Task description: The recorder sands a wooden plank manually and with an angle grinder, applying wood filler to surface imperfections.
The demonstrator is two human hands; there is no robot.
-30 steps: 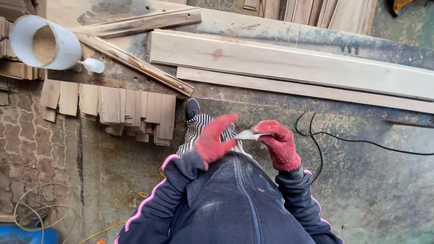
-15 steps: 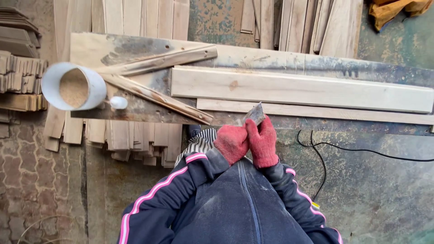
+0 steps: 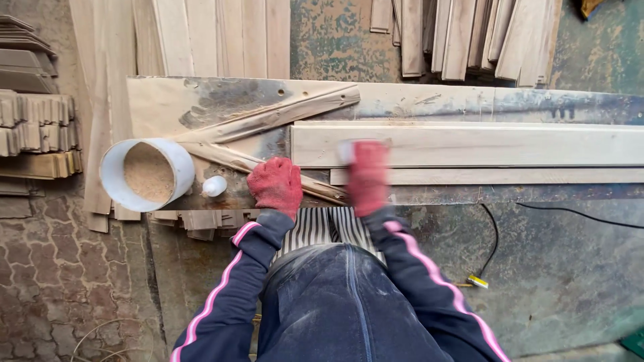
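While my right hand point(image 3: 367, 175) blurs over the plank's point(image 3: 469, 145) near end, gripping a small pale block point(image 3: 346, 151), I see the plank running lengthwise away to that hand's right. My left hand point(image 3: 276, 185) rests closed on a strip point(image 3: 231, 159) beside it.

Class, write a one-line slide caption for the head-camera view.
Red-gloved left hand rests on the workbench while the blurred right hand meets a pale plank, beside a sawdust-filled white tub.

Workbench point(image 3: 429, 104) – planks point(image 3: 469, 144), sawdust bucket point(image 3: 147, 173), slats point(image 3: 268, 121)
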